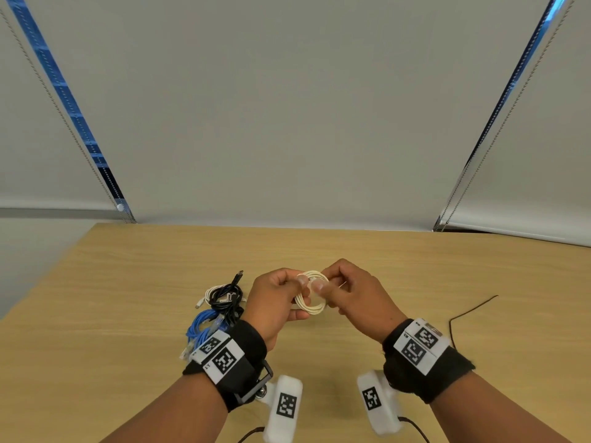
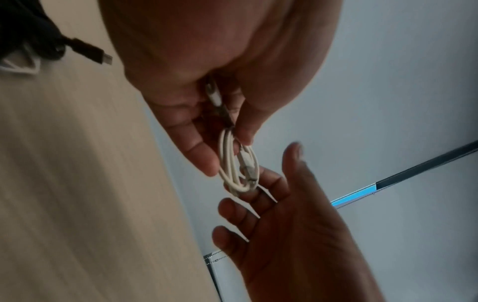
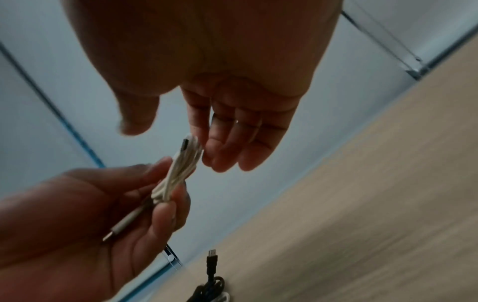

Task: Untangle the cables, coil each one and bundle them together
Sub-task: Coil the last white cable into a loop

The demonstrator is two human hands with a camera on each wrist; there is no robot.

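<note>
- Step in hand: coiling; white cable (image 1: 311, 294) was already wound into a small ring, held in the air above the table (image 1: 415, 276) between both hands, near mid-table
- Left hand (image 1: 275, 302) pinched the ring's near side, thumb against fingers; one plug lay back along its palm in the right wrist view
- Right hand (image 1: 353, 295) pinched the ring's top with thumb and fingertip in the head view; the right wrist view showed its fingers fairly straight, only just touching the coil; light grip, my read
- Other plug lay against the loops, loose end not tucked
- Next move, my guess: tuck or wrap that end so the ring holds, then set it by the pile; needs left pinch kept firm or the loops spring apart
- Pile (image 1: 220, 298) of black, white and blue cables sat just left of the left wrist, loosely heaped; bundling not yet done
- Thin black wire (image 1: 470, 311) lay on the table to the right, apart from the hands; looks like rig wiring, can't confirm
- Room: open tabletop ahead and right; far edge well beyond the hands; left edge well clear of the pile
</note>
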